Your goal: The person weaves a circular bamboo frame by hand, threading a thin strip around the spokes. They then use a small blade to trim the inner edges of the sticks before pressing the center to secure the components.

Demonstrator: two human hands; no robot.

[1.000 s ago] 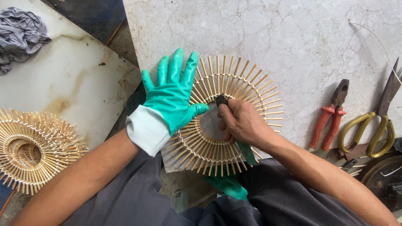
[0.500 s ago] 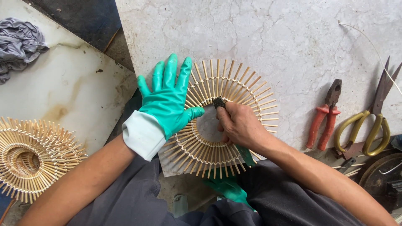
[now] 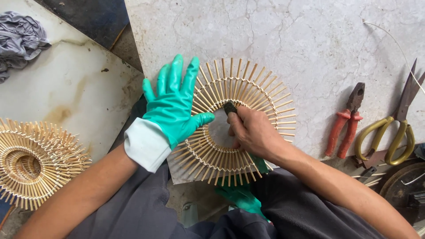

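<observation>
A round ring of radiating bamboo sticks point(image 3: 248, 88) lies flat on a pale marble slab point(image 3: 274, 31). My left hand point(image 3: 175, 106), in a green rubber glove with a white cuff, presses flat on the ring's left side, fingers spread. My bare right hand point(image 3: 252, 130) rests over the ring's open middle and pinches a small dark piece point(image 3: 229, 107) against the inner rim. A second green glove point(image 3: 241, 194) lies on my lap below the ring, partly hidden.
Red-handled pliers point(image 3: 347, 121) and yellow-handled scissors point(image 3: 394, 132) lie right of the ring. A stack of similar bamboo rings point(image 3: 35, 159) sits at the left on a stained white slab point(image 3: 66, 88). A grey cloth point(image 3: 20, 42) is at top left. A thin wire point(image 3: 398, 44) runs along the right.
The view has shifted slightly; both hands stay on the ring. My right hand with the dark piece has moved a little along the inner rim.
</observation>
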